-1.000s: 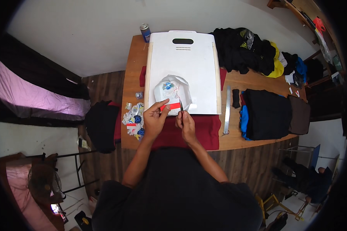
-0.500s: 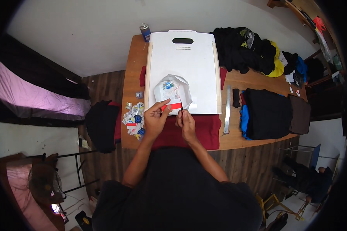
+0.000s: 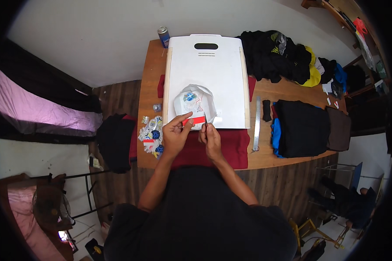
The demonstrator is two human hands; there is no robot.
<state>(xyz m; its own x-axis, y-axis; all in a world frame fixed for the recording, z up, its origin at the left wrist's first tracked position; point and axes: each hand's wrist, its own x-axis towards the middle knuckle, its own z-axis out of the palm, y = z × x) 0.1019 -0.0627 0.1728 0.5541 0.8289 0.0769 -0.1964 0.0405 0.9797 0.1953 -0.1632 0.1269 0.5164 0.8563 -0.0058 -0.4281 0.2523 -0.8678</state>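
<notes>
My left hand [image 3: 176, 132] pinches a red-and-white rectangular piece [image 3: 194, 121] by its left side, thumb on top. Closed around a thin dark tool [image 3: 206, 123], my right hand [image 3: 211, 140] holds its tip against the right end of that piece. Whether the tool is scissors or a blade is too small to tell. Both hands are over the near edge of a large white board [image 3: 228, 82]. Just beyond the piece sits a white many-sided dish [image 3: 209, 101], with clear scraps and a round blue item [image 3: 189, 96] inside.
Left of the board lies a pile of blue, white and yellow cut-outs [image 3: 153, 135]. A spray can [image 3: 163, 37] stands at the back left. Dark red cloth [image 3: 231, 150] lies under the board. To the right are a metal ruler [image 3: 257, 124], folded black clothes [image 3: 302, 128] and heaped garments [image 3: 270, 56].
The thin tool's tip has shifted slightly at the right end of the red-and-white piece. Both hands otherwise stay in place.
</notes>
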